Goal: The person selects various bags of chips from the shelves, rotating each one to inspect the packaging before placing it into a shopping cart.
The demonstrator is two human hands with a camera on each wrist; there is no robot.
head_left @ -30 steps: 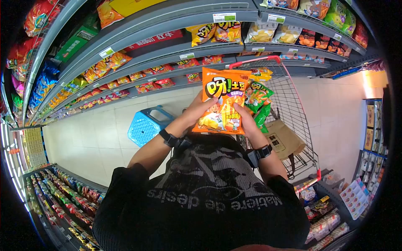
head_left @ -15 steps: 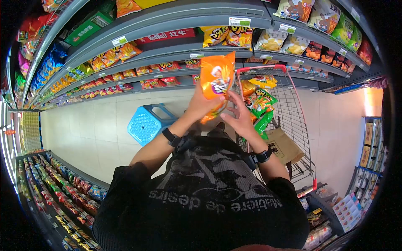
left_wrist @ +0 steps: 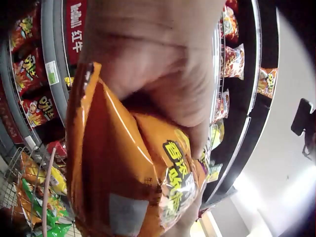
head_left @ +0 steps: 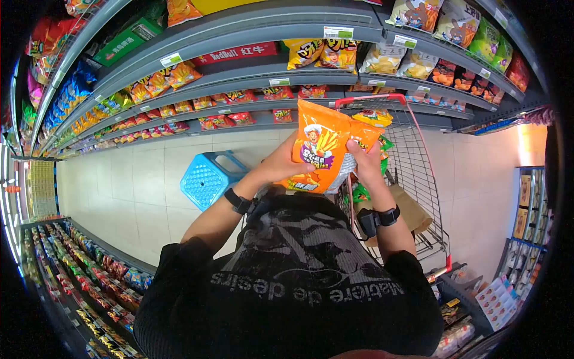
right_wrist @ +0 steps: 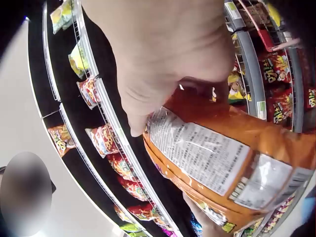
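Note:
An orange snack bag is held up in front of the body, its printed picture and part of a white text panel showing in the head view. The left hand grips its left side, thumb across the front. On the other side the right hand pinches the bag, thumb near the upper right corner. The left wrist view shows the bag beneath the left hand. In the right wrist view the bag's white label panel lies below the right hand.
A wire shopping cart with a red handle stands to the right, holding snack bags and a brown paper bag. A blue stool is on the floor at left. Shelves of snacks run across the front.
The bag was first facing front, then turned on edge with the right fingers spread beside it. Now it is angled, showing part of its label, and the right hand holds it again.

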